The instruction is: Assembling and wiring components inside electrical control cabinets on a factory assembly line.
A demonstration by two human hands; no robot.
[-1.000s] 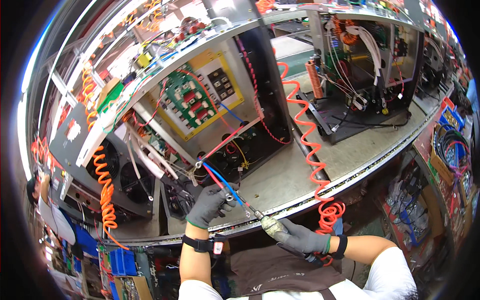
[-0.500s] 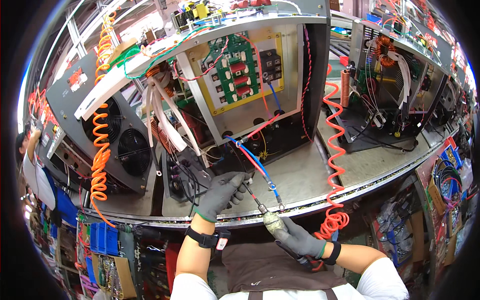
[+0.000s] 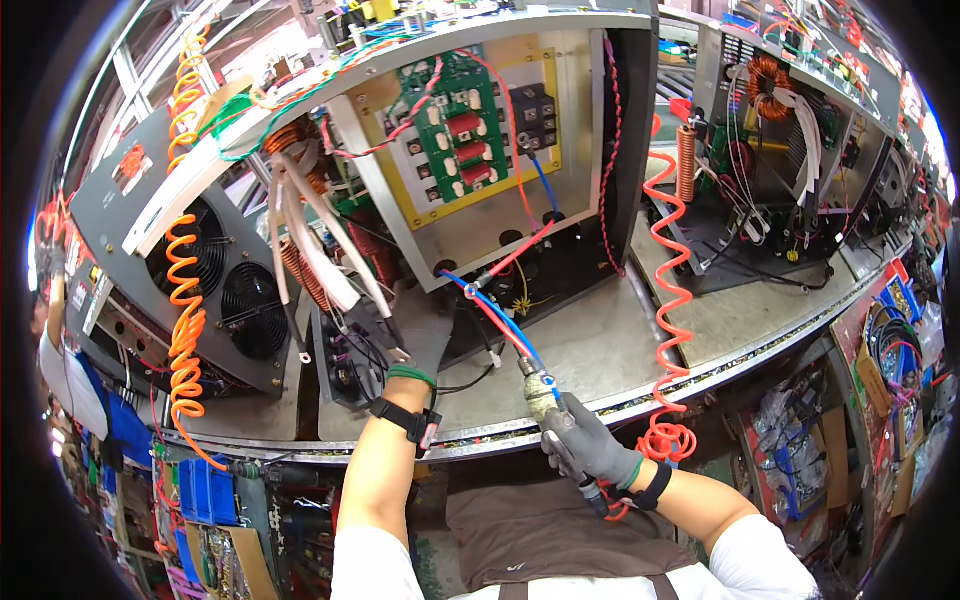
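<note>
Grey-gloved left hand [image 3: 425,335] just went farther off, leftward
Now by the white-sleeved cables [image 3: 336,287], can't tell its fingers; grey-gloved right hand [image 3: 597,447] alone's got fingers clamped round the pale, worn cylindrical driver [image 3: 538,390], near side.

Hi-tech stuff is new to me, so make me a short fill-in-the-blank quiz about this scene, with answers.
1. The handheld tool is held in the person's ____ hand.
2. That hand and the left hand both wear gray ____.
3. The circuit board inside the open cabinet is ____.
4. The person's apron is ____.

Missing words: right; gloves; green; brown.
</note>
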